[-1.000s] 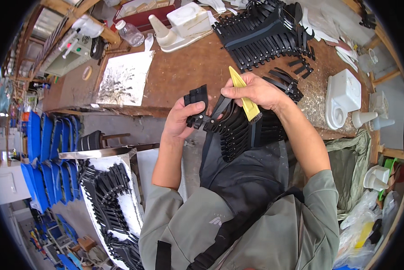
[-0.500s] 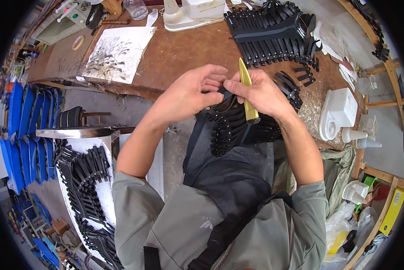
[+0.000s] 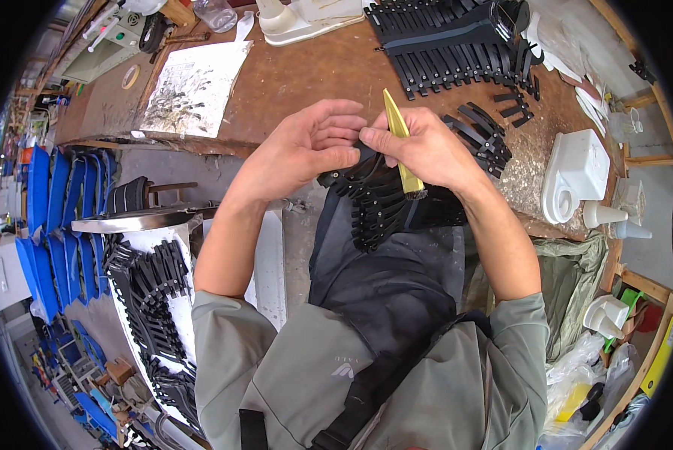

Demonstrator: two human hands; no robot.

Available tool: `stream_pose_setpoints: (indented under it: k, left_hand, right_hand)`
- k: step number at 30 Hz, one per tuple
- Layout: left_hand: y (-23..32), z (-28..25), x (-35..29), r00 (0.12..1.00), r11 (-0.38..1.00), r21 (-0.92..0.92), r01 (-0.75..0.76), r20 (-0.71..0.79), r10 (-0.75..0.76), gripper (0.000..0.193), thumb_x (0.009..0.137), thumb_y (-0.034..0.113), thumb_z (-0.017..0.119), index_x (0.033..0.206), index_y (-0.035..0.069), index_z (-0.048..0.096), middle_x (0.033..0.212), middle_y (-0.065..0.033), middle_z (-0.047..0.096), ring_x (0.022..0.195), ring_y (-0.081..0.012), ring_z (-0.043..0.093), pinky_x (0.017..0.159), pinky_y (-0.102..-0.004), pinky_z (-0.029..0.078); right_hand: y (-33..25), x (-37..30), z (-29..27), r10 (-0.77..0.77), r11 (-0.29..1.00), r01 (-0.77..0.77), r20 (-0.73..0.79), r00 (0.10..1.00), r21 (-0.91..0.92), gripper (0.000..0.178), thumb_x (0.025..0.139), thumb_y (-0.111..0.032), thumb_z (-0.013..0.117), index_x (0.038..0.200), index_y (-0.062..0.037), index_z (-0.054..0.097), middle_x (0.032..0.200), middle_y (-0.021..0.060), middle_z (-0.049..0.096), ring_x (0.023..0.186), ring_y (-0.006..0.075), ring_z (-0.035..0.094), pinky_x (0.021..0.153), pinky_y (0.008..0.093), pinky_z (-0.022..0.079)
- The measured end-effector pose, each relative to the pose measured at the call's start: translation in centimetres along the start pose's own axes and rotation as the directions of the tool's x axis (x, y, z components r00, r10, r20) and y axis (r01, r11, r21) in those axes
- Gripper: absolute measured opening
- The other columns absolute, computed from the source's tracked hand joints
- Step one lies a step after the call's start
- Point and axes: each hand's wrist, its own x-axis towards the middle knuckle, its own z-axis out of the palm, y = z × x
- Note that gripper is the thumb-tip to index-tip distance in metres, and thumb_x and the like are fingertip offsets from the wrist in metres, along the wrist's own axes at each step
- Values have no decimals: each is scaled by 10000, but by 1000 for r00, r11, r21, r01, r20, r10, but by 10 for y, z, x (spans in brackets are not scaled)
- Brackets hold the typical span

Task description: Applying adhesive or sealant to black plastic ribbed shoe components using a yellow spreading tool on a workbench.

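Note:
A black slatted piece with rows of riveted strips [image 3: 378, 214] hangs over my lap, below both hands. My right hand [image 3: 423, 146] holds a yellow-handled brush [image 3: 402, 142] against its fingers, the dark bristles pointing down. The same hand's thumb and finger also pinch the upper edge of the black piece. Close by on the left, my left hand [image 3: 310, 146] is curled, its thumb at that edge; its grip on the piece is partly hidden.
Another black slatted piece [image 3: 441, 52] and loose strips [image 3: 483, 139] lie on the brown workbench [image 3: 299, 71]. A stained paper sheet [image 3: 198, 86] is at left, a white glue pot [image 3: 576, 176] at right. More black pieces [image 3: 149, 300] rest on a white board beside me.
My hands have shifted slightly left and up in view, with the brush and black piece between them. The bench and surroundings have also shifted a little as the view turned.

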Motion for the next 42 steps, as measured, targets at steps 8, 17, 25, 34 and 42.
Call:
stream_pose_setpoints:
  k: [8,17,25,34,42]
  left_hand:
    - [1,-2,14,933,862,458,218,160,-321,202,853,120,625,989,-28,643,759,26,596,720,-45,498,664,-206,413]
    - [-22,-3,9,992,953,283,111,20,-121,195,872,164,610,843,-22,659,717,22,600,675,-32,482,600,-208,394]
    - [-19,-8,10,984,964,222,146,70,-165,147,866,114,613,828,-24,647,724,27,602,651,-26,482,574,-196,388]
    - [-16,-7,13,981,958,212,192,-28,-190,132,830,127,672,815,-4,665,682,27,601,604,-16,463,517,-197,361]
    - [-21,-13,8,988,975,184,128,57,-140,215,856,201,655,758,10,656,629,73,520,565,-13,377,477,-204,280]
  right_hand:
    - [2,2,-5,6,997,-10,52,999,74,257,853,-267,641,782,-20,654,590,17,571,529,85,519,481,251,399]
    - [19,10,-21,-48,979,3,219,974,201,186,850,-163,660,919,10,644,760,16,625,667,77,568,623,224,462]
    - [11,13,-21,-19,993,-5,199,980,121,175,828,-151,687,913,-4,644,716,5,620,656,76,585,601,223,465]
    - [3,5,-23,26,999,-33,178,984,32,184,836,-200,686,902,-34,640,675,-13,609,607,59,566,550,206,442]
    - [1,2,-18,-11,997,1,133,991,73,194,869,-221,646,914,-33,644,640,-29,572,590,44,541,524,204,419]
